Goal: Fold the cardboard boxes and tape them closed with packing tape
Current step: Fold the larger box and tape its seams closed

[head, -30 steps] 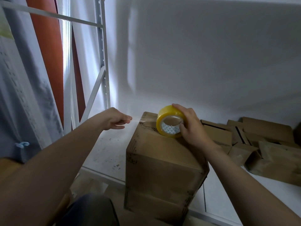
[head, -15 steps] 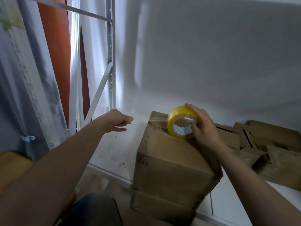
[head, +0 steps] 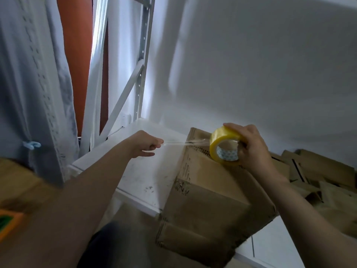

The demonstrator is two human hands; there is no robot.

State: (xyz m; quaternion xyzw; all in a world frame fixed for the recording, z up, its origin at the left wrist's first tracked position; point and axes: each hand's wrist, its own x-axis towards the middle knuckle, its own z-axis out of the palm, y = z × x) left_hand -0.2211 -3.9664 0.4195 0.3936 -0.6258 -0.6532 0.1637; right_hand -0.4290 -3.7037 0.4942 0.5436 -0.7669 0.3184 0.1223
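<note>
At frame centre, the left hand (head: 148, 143) is pinching what appears to be the free end of a clear tape strip (head: 177, 144). Right of it, the right hand (head: 249, 146) is gripping the yellow tape roll (head: 224, 146), which is resting on the folded cardboard box (head: 204, 192) at lower centre.

- No word, number or brand can be read in this view.
- The tape roll (head: 224, 141) has a pale printed pattern on its inner core, too small to read.
- The cardboard box (head: 208, 200) has dark marks along its edges; no letters can be distinguished.
- The orange item (head: 9, 221) at the lower left has a green patch, too blurred to read.
</note>
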